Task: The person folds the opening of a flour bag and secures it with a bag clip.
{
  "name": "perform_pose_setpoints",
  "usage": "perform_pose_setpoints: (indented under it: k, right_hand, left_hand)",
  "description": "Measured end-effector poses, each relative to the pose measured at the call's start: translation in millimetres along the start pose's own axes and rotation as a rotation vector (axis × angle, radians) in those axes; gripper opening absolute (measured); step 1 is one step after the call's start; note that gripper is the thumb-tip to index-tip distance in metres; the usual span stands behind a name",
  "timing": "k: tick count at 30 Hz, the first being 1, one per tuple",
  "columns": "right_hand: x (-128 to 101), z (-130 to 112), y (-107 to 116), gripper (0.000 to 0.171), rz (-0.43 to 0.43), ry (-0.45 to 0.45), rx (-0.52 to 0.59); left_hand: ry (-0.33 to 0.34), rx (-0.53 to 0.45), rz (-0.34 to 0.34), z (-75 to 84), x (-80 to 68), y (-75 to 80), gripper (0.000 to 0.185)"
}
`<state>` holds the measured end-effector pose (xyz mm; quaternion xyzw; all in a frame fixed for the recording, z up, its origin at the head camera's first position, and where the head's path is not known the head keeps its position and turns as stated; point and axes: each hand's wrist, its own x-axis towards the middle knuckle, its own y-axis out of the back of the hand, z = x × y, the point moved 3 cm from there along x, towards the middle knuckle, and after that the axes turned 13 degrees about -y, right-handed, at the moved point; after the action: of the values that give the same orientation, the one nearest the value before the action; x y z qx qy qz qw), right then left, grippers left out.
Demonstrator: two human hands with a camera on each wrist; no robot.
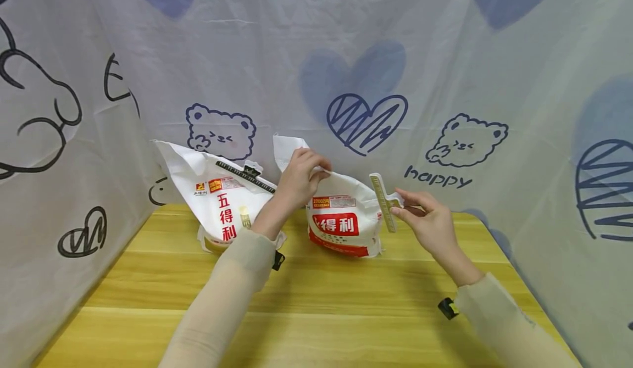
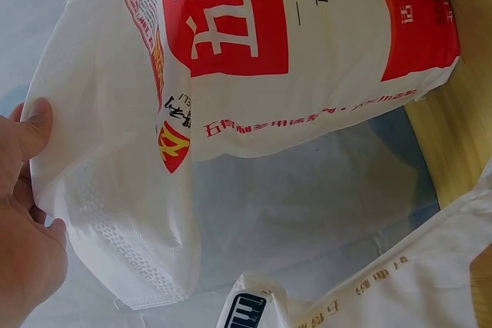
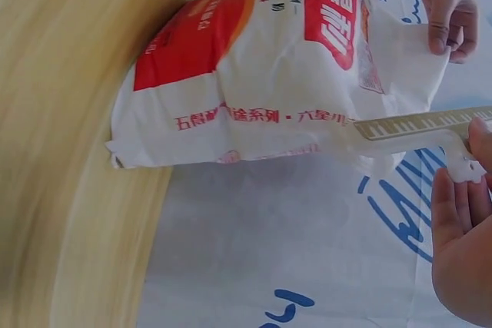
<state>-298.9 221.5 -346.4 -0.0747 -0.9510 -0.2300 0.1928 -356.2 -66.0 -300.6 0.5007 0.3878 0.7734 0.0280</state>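
A white and red flour bag (image 1: 341, 214) stands on the table, its top edge pinched between the thumb and fingers of my left hand (image 1: 299, 178). In the left wrist view, the top of this flour bag (image 2: 115, 167) is folded over beside the thumb. My right hand (image 1: 430, 225) holds a long white and gold bag clip (image 1: 382, 203) by its handle, near the right side of the bag. The right wrist view shows the clip (image 3: 415, 124) in front of the bag's upper part; whether it touches the bag I cannot tell.
Left of my left hand stands another flour bag (image 1: 198, 176), its folded top held by a black bag clip (image 1: 245, 176). Both bags are on a wooden table (image 1: 306, 324). A printed cloth (image 1: 277, 44) hangs behind and at both sides.
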Motion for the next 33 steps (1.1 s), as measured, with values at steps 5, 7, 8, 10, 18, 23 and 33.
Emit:
perform_pose_setpoints:
  k: [5,7,8,10,18,23,33]
  right_hand:
    - [8.2,-7.5,1.2,0.039,-0.003,0.005,-0.03]
    - [11.9,-10.0,1.4,0.037,0.003,0.005,-0.033]
    - [13.8,-11.1,1.5,0.037,0.006,0.005,-0.035]
    - [17.7,-13.5,2.1,0.035,0.014,0.01,-0.035]
    - [33.2,-24.0,4.2,0.026,0.006,0.034,-0.029]
    - [43.8,-30.0,5.1,0.026,0.01,0.048,-0.017]
    - [58.9,-35.9,-1.5,0.029,-0.1,-0.035,0.006]
  left_hand:
    - [0.003,-0.001,0.001,-0.2,0.6,0.5,0.008]
    - [0.003,-0.002,0.002,-0.5,0.8,0.5,0.008]
    - [0.003,-0.002,0.003,-0.5,0.9,0.6,0.008]
    - [0.003,-0.001,0.003,-0.5,1.0,0.6,0.008]
    - [0.005,-0.004,0.003,-1.0,0.3,-0.1,0.008]
    - [0.001,-0.002,0.002,-1.8,0.5,-0.9,0.007]
    - [-0.004,-0.002,-0.001,-1.6,1.2,-0.8,0.008]
